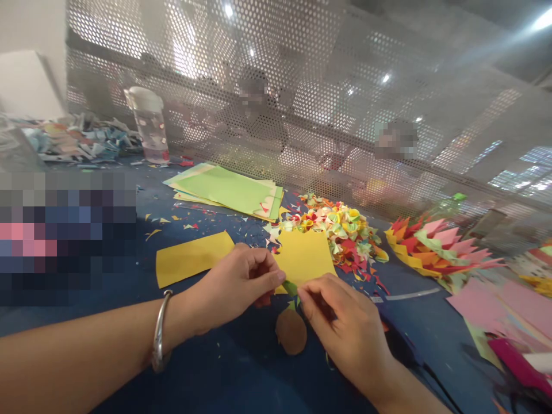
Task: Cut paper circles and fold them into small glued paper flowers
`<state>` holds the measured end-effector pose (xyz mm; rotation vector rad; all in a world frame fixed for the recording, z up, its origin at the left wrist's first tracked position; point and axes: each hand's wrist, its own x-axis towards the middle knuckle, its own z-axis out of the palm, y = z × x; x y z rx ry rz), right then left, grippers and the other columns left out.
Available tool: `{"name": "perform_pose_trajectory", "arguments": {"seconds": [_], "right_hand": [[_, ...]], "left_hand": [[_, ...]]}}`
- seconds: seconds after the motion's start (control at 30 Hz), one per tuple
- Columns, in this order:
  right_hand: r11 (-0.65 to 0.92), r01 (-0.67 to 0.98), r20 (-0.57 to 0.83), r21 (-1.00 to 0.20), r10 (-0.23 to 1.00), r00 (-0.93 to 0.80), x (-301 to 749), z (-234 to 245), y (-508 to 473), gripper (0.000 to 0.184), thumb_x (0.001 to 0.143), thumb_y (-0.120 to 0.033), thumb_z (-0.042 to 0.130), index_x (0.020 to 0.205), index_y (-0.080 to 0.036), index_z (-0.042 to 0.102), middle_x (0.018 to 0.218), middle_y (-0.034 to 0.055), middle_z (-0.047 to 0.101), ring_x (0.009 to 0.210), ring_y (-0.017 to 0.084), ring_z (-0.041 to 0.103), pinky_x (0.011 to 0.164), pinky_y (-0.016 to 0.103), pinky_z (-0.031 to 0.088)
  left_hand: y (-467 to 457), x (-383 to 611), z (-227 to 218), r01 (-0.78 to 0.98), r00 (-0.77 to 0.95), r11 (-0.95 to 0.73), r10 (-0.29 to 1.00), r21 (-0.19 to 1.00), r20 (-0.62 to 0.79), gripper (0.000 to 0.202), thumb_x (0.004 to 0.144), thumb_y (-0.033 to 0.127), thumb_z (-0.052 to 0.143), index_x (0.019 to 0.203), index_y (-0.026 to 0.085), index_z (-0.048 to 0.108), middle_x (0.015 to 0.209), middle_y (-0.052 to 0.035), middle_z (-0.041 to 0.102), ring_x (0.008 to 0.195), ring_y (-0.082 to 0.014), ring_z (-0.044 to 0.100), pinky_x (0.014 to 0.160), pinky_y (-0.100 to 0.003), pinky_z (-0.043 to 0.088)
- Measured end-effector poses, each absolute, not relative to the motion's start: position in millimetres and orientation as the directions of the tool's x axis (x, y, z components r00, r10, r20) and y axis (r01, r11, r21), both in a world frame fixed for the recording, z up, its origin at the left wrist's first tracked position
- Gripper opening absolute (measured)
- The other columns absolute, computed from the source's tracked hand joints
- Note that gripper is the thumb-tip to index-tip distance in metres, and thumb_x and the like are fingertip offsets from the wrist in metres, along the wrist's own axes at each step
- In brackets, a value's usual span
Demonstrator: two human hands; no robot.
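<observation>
My left hand (235,284), a silver bangle (160,330) at its wrist, pinches a small green paper piece (290,288) between thumb and fingertips. Close by on the right, my right hand (345,319) is closed too, its fingertips meeting at the other side of the same piece. Just below the fingers lies a round brown disc (291,332) with a bit of green at its top edge. Behind both hands is a yellow paper sheet (306,253), partly covered by them. A yellow paper strip (194,257) lies beyond my left wrist.
Stacked green sheets (228,190) lie farther back, beside a heap of small folded papers (345,224). Pointed folded papers (435,244) and pink sheets (495,307) are at right. A bottle (149,126) stands before a perforated screen (293,92), with people behind it. Paper scraps litter the blue table (241,374).
</observation>
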<state>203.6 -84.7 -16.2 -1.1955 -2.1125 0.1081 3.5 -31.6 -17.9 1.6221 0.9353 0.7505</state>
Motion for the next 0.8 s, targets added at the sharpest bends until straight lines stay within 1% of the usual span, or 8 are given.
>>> {"name": "perform_pose_trajectory", "arguments": {"seconds": [0.1, 0.17, 0.27, 0.37, 0.5, 0.6, 0.67, 0.8], "right_hand": [[0.604, 0.731, 0.574, -0.318, 0.736, -0.359, 202.9, -18.4, -86.5, 0.010, 0.095, -0.013, 0.055, 0.090, -0.017, 0.063, 0.076, 0.0029, 0.063, 0.067, 0.016, 0.059, 0.063, 0.028, 0.043], [0.613, 0.739, 0.593, -0.280, 0.716, -0.369, 201.7, -18.9, -87.5, 0.009, 0.094, -0.013, 0.056, 0.091, -0.017, 0.063, 0.076, 0.0034, 0.064, 0.067, 0.016, 0.060, 0.062, 0.028, 0.044], [0.624, 0.747, 0.610, -0.229, 0.690, -0.389, 199.2, -18.8, -88.5, 0.009, 0.094, -0.013, 0.057, 0.089, -0.017, 0.063, 0.075, 0.0037, 0.065, 0.065, 0.016, 0.060, 0.060, 0.029, 0.044], [0.630, 0.757, 0.617, -0.174, 0.669, -0.415, 196.9, -18.9, -88.8, 0.008, 0.094, -0.013, 0.057, 0.090, -0.016, 0.063, 0.075, 0.0042, 0.066, 0.065, 0.017, 0.061, 0.061, 0.029, 0.044], [0.644, 0.756, 0.625, -0.117, 0.639, -0.448, 195.4, -20.7, -89.2, 0.008, 0.094, -0.012, 0.057, 0.092, -0.015, 0.063, 0.076, 0.0053, 0.068, 0.067, 0.018, 0.064, 0.063, 0.031, 0.046], [0.638, 0.759, 0.613, -0.130, 0.653, -0.444, 195.5, -22.5, -89.6, 0.006, 0.094, -0.015, 0.058, 0.096, -0.015, 0.064, 0.078, 0.0055, 0.069, 0.069, 0.019, 0.065, 0.064, 0.031, 0.047], [0.632, 0.757, 0.602, -0.165, 0.672, -0.430, 195.7, -23.0, -89.7, 0.006, 0.094, -0.017, 0.059, 0.097, -0.016, 0.064, 0.079, 0.0054, 0.069, 0.068, 0.019, 0.065, 0.063, 0.031, 0.047], [0.632, 0.742, 0.615, -0.224, 0.682, -0.395, 196.6, -22.5, -89.4, 0.005, 0.093, -0.018, 0.060, 0.095, -0.017, 0.064, 0.077, 0.0045, 0.068, 0.066, 0.018, 0.064, 0.060, 0.030, 0.046]], "left_hand": [[-34.2, 4.8, -17.4, 0.156, 0.517, -0.094, 0.856, 0.983, -0.001, 0.024, 0.088, 0.039, 0.059, 0.077, 0.017, 0.055, 0.062, 0.0028, 0.059, 0.057, -0.0117, 0.058, 0.055, -0.024, 0.047], [-35.1, 5.2, -17.4, 0.127, 0.526, -0.078, 0.851, 0.989, -0.001, 0.020, 0.086, 0.036, 0.061, 0.081, 0.017, 0.056, 0.067, 0.0017, 0.062, 0.063, -0.0132, 0.062, 0.061, -0.026, 0.050], [-35.8, 6.1, -18.1, 0.069, 0.527, 0.026, 0.848, 0.997, -0.059, 0.020, 0.086, 0.035, 0.063, 0.087, 0.017, 0.056, 0.075, 0.0008, 0.064, 0.073, -0.0155, 0.067, 0.071, -0.030, 0.054], [-37.2, 7.5, -20.3, -0.044, 0.550, 0.122, 0.831, 0.992, -0.078, 0.018, 0.087, 0.033, 0.063, 0.089, 0.017, 0.055, 0.081, 0.0010, 0.063, 0.080, -0.0136, 0.065, 0.077, -0.029, 0.053], [-37.9, 8.7, -23.7, -0.159, 0.529, 0.163, 0.847, 0.974, -0.056, 0.020, 0.086, 0.030, 0.067, 0.096, 0.018, 0.054, 0.087, 0.0024, 0.060, 0.080, -0.0112, 0.061, 0.079, -0.028, 0.052], [-37.0, 8.2, -24.0, -0.179, 0.479, 0.139, 0.877, 0.974, -0.037, 0.027, 0.083, 0.030, 0.071, 0.101, 0.019, 0.055, 0.090, 0.0014, 0.060, 0.082, -0.0119, 0.059, 0.079, -0.028, 0.050], [-36.3, 7.6, -22.9, -0.185, 0.468, 0.127, 0.883, 0.974, -0.026, 0.027, 0.080, 0.030, 0.074, 0.098, 0.018, 0.057, 0.089, 0.0013, 0.060, 0.082, -0.0122, 0.058, 0.078, -0.027, 0.048], [-35.1, 7.2, -20.7, -0.174, 0.484, 0.107, 0.875, 0.979, -0.010, 0.022, 0.076, 0.028, 0.076, 0.089, 0.017, 0.061, 0.085, 0.0017, 0.061, 0.080, -0.0119, 0.058, 0.077, -0.026, 0.046]]}}
